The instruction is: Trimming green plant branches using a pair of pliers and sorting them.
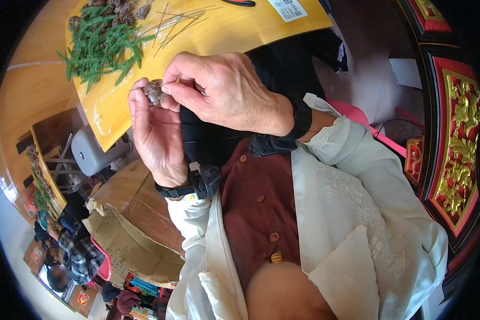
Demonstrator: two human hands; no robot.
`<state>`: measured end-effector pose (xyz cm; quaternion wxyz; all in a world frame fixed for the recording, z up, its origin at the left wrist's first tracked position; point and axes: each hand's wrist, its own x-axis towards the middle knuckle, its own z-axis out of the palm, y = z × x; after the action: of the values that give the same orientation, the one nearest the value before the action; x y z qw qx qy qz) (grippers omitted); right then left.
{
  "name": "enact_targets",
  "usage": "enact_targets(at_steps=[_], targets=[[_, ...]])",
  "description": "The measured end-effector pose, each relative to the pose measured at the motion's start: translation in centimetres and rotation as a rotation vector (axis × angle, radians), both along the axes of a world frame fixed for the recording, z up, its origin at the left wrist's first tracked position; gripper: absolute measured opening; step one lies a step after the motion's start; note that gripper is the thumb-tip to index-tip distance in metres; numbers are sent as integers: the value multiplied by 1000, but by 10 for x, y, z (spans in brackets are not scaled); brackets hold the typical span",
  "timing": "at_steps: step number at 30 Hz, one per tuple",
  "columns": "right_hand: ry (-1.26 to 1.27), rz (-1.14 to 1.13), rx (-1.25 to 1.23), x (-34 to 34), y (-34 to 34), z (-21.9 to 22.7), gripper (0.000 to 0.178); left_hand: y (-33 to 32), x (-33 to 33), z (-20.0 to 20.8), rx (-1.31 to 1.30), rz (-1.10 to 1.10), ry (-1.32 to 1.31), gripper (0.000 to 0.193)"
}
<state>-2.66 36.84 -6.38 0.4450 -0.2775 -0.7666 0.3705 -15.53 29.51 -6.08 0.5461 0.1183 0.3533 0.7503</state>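
A small brown pine cone [153, 92] is pinched between the thumb and fingers of my left hand [160, 141], whose palm faces up. My right hand [232, 93] comes over from the right, thumb and forefinger closed against the cone's right side. A thin wire seems to run at the cone; a short pale bit shows at my right fingertips, and the rest is hidden by the fingers. Beyond my hands, green sprigs of artificial fir [98, 48] lie heaped on the yellow table [218, 34]. Several loose thin wires [176, 24] are scattered beside them.
More pine cones [120, 10] are piled at the far left of the table. A red-handled tool [240, 2] and a white label [288, 8] lie at its far edge. A torn cardboard box [138, 224] and a grey case [96, 149] stand at left. Other people sit farther off.
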Motion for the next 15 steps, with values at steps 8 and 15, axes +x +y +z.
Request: enact_targets(at_steps=[8, 15], targets=[[62, -42, 28, -1, -6, -2, 7, 0, -3, -4, 163, -72, -346, 25], [77, -45, 39, 0, -8, -1, 7, -5, 2, -7, 142, -96, -310, 27]])
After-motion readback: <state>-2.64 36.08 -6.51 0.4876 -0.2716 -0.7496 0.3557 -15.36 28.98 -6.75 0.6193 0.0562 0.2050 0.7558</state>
